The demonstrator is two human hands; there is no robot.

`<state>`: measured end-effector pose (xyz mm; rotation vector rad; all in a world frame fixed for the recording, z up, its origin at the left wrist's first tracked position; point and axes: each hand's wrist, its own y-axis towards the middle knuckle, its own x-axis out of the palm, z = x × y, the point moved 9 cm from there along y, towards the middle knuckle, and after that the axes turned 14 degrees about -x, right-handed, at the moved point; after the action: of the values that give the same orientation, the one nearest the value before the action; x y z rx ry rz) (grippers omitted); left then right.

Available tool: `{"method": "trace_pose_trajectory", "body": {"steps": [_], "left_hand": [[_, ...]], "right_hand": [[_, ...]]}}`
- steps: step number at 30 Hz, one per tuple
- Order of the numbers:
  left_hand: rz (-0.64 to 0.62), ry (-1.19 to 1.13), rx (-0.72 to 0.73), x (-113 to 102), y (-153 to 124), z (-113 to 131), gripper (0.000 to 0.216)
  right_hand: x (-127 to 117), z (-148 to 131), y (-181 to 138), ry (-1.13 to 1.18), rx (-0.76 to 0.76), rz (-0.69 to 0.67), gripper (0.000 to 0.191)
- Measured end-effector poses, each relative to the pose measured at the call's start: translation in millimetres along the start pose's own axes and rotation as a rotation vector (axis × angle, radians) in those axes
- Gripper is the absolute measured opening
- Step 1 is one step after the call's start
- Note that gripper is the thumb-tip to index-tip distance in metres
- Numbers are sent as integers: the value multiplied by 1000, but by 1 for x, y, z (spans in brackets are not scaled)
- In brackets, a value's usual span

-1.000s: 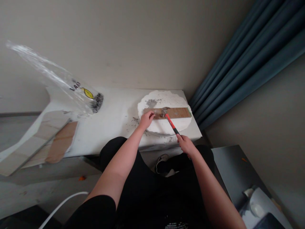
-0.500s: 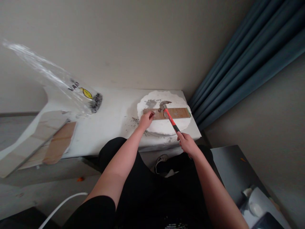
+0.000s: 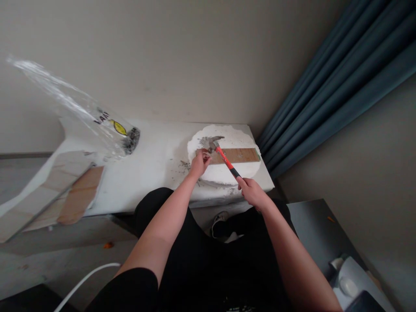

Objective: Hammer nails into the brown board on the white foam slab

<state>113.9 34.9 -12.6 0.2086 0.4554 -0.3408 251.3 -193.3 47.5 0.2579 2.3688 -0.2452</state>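
Observation:
My right hand point(image 3: 251, 191) is closed round the black grip of a claw hammer point(image 3: 226, 160) with a red handle. Its steel head is over the left part of a wooden strip point(image 3: 242, 155), close to my left fingertips. That strip lies across a round white slab point(image 3: 224, 174) with a rough edge. At the strip's left end my left hand point(image 3: 199, 164) has its fingers curled together in a pinch; whatever is between them is too small to make out. Grey crumbs point(image 3: 204, 141) are scattered on the slab behind the strip.
Debris point(image 3: 185, 165) litters the white tabletop point(image 3: 152, 160) left of the slab. A clear plastic bag point(image 3: 118, 130) with dark contents stands farther left, near brown and grey boards point(image 3: 82, 193). Blue curtains point(image 3: 325, 82) hang at right, above a dark grey surface point(image 3: 312, 225).
The hammer head has shifted left, from over the middle of the strip to beside my left fingers. My right hand has moved slightly left with it; my left hand stays nearly in place.

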Motion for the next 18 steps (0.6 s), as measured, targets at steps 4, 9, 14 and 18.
{"method": "trace_pose_trajectory", "body": {"steps": [4,9,14,18], "left_hand": [[-3,-2,8,0,0,-2,40],[-10,6,18,2,1,-3,46],[-10,23,9,4,1,-3,47],[-2,29,3,2,0,-2,48]], "right_hand": [[0,-6,1,-57,16,-10,44],[-1,-9,1,-85,11,-7,44],[-5,-8,-4,-79,12,13,43],[-6,-5,-4,-63,12,20,43]]}}
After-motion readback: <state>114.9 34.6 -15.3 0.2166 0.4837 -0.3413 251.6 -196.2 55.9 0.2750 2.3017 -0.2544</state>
